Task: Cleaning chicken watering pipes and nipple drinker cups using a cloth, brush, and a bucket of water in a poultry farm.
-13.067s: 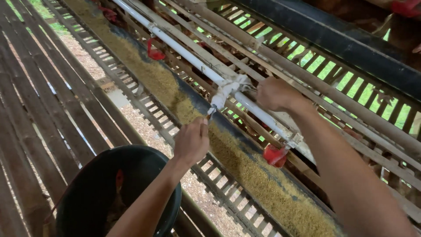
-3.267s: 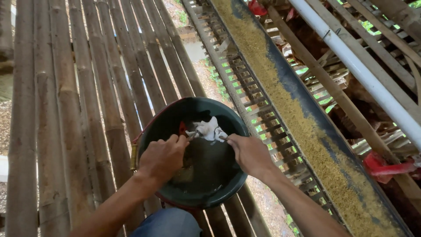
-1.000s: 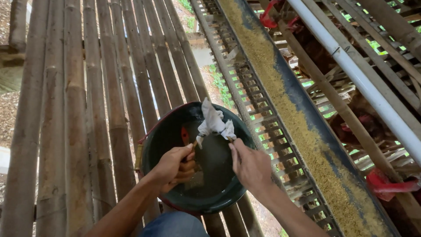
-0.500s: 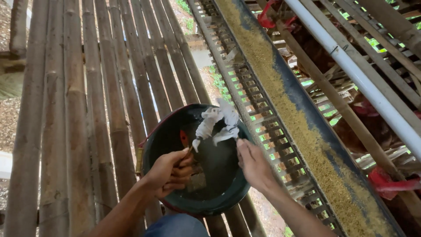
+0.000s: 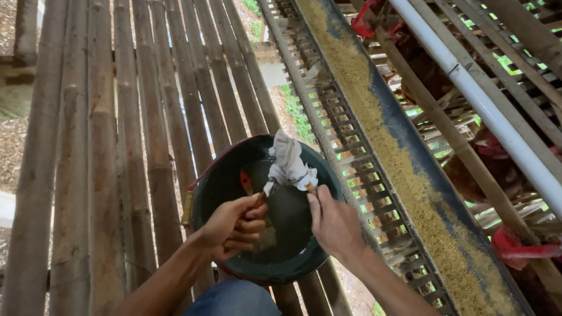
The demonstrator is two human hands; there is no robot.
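Pinching a limp white rag over the bucket, the right hand gripped its lower edge while the left hand stayed curled around a tool handle.

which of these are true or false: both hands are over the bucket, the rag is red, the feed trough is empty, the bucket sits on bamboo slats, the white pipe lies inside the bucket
1. Both hands are over the bucket. True: the left hand and the right hand are above the dark bucket.
2. The rag is red. False: the rag held over the bucket is white.
3. The feed trough is empty. False: the trough holds yellowish feed along its length.
4. The bucket sits on bamboo slats. True: the bamboo slats run under and beside it.
5. The white pipe lies inside the bucket. False: the pipe runs along the cage to the right, beyond the trough.
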